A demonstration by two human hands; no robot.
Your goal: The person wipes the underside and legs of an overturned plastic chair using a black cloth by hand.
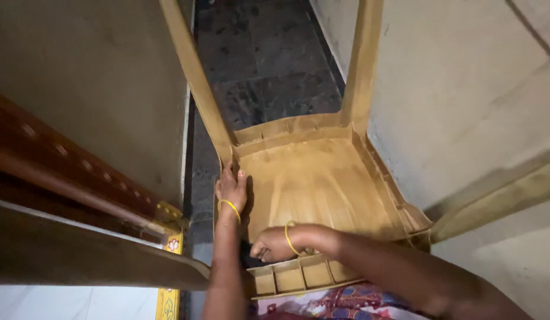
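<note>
A tan plastic chair (pixel 313 178) is turned upside down in the middle of the scene, its ribbed underside facing up and two legs reaching away toward the far floor. The left hand (pixel 231 189) lies on the chair's left edge at the foot of the left leg, fingers closed around the rim. The right hand (pixel 273 244) grips the near edge, fingers curled under the frame. Each wrist wears a yellow bangle (pixel 230 206). At near left, a yellow strip with a small flower design (pixel 170 272) runs down beside a dark wooden door (pixel 67 178). The floor (pixel 269 53) is dark mottled stone between pale plastered walls (pixel 464 89), in a narrow passage.
</note>
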